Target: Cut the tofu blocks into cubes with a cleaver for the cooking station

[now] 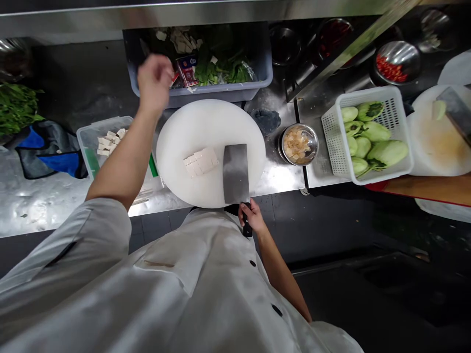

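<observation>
My left hand (156, 81) hangs over the front left part of a grey bin (224, 93) holding leafy greens and scraps. Its fingers are blurred and curled, so whether they hold anything cannot be made out. My right hand (252, 215) is closed round the black handle of a cleaver (236, 174). The wide blade lies over the right part of a round white cutting board (209, 122). Left of the blade, a block of white tofu (201, 162) sits on the board, cut into pieces at its left side. My left forearm passes over a clear tub (86, 142) with white cubes (110, 142).
Right of the board are a dark cloth (265, 121) and a metal bowl of pale slices (299, 143). Further right stand a white basket (333, 142) of green vegetables and another board (434, 162). A blue and grey cloth (55, 149) lies left. A metal shelf edge (221, 12) crosses the top.
</observation>
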Available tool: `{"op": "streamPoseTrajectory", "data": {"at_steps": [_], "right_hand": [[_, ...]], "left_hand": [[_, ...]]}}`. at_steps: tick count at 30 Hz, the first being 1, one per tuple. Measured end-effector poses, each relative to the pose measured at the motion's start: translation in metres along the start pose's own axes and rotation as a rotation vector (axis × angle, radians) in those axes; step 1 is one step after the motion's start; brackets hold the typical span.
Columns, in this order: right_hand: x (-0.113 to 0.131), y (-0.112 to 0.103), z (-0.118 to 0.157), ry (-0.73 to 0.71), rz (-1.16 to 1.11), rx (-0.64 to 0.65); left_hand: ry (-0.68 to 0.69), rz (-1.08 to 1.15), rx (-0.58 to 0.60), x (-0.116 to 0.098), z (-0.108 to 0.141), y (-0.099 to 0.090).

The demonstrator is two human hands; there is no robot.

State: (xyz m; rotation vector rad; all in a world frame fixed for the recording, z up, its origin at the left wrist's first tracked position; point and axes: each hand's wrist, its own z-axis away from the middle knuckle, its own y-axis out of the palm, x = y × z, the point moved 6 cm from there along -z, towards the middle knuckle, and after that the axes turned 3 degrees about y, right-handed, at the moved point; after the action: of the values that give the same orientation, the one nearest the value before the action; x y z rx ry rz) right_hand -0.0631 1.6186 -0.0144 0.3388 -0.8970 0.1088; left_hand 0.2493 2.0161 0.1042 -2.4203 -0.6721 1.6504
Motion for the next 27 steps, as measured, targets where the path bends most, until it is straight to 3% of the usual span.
{"op": "streamPoseTrajectory", "data": {"at_steps": [3,4,6,8,12,16,20,24,27], "right_hand": [[0.007,0.024,-0.010,0.003,0.060,0.052],[0.008,0.033,-0.014,0.008,0.063,0.069],[0.009,0.049,-0.020,0.016,0.056,0.093],[0.007,0.064,-0.025,0.030,0.047,0.110],[0.007,0.092,-0.032,0.063,0.060,0.181],[0.019,0.126,-0.036,0.065,0.102,0.266],[0.040,0.178,-0.044,0.066,0.170,0.407],[0.064,0.245,-0.069,0.097,0.280,0.490],[0.087,0.290,-0.097,0.137,0.424,0.473]], "left_hand": [[-0.322,0.369,0.264,0.005,0.105,0.036],[-0.419,0.426,0.287,0.006,0.140,0.047],[-0.485,0.499,0.189,0.004,0.189,0.058],[-0.477,0.528,0.061,0.004,0.211,0.061],[-0.504,0.564,-0.124,0.009,0.221,0.047],[-0.552,0.622,-0.281,0.012,0.236,0.005],[-0.555,0.553,-0.450,0.025,0.257,-0.071],[-0.530,0.459,-0.598,0.055,0.270,-0.150],[-0.531,0.507,-0.668,0.085,0.268,-0.182]]}}
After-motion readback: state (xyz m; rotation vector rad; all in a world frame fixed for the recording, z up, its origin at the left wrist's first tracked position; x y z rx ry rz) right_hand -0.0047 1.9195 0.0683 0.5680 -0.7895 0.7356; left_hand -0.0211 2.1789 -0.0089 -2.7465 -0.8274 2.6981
